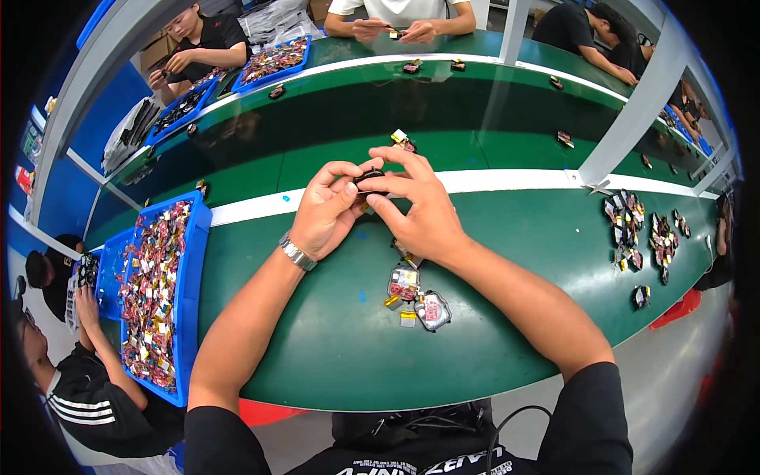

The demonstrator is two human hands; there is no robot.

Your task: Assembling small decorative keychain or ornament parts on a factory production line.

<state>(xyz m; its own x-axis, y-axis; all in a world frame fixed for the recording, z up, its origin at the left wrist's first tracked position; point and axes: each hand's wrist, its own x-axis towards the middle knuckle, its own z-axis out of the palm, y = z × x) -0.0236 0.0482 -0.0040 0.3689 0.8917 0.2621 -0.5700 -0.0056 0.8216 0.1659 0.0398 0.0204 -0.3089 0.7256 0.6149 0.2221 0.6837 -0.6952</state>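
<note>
- Left hand (326, 212) and right hand (416, 207) meet above the green workbench (317, 348), fingertips of both pinched on one small dark part (369, 180); each hand is closed on it, thumbs and forefingers doing the gripping.
- The part is held in the air between the hands, just over the white stripe (507, 182) of the bench; detail too small to tell what kind.
- Step, as judged: fitting or pressing the part together by fingertip.
- Next move probably calls for a steady two-sided pinch and fine alignment, little force.
- Below the right wrist lie two small rounded cases (418, 294) with red inside, touching each other.
- Blue tray (192, 261) of mixed small pieces at the person's left; loose pile of pieces (641, 229) at far right.
- Other workers sit around the bench, apart.
</note>
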